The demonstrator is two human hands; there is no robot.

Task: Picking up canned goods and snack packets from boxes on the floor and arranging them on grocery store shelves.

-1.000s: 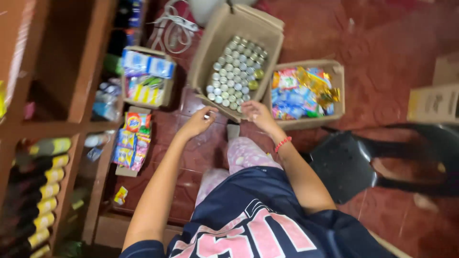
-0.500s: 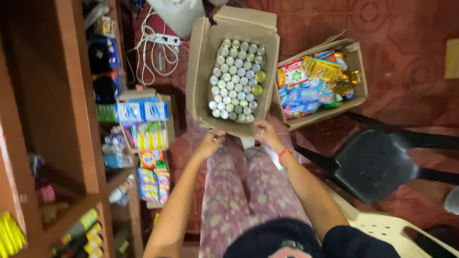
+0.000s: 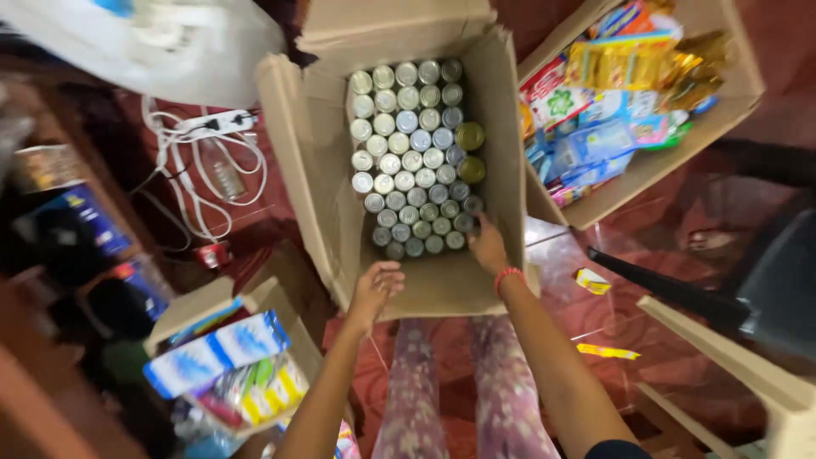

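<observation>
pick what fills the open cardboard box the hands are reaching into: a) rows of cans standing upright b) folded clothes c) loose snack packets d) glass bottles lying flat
a, the cardboard box holds tight rows of cans seen lid-up, with the right hand at the nearest row and the left hand at the box's near edge.

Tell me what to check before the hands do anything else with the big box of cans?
1. Box open: ok, the flaps of the cardboard box are spread apart.
2. Cans upright: ok, the cans stand in tidy rows, tops up.
3. Left hand placed: ok, it rests on the box's near flap.
4. Right hand placed: ok, it reaches inside beside the nearest cans.
5. Hands empty: cannot tell, fingers partly hidden.
6. Floor around clear: not ok, the white power cord and the snack box lie close by.
</observation>
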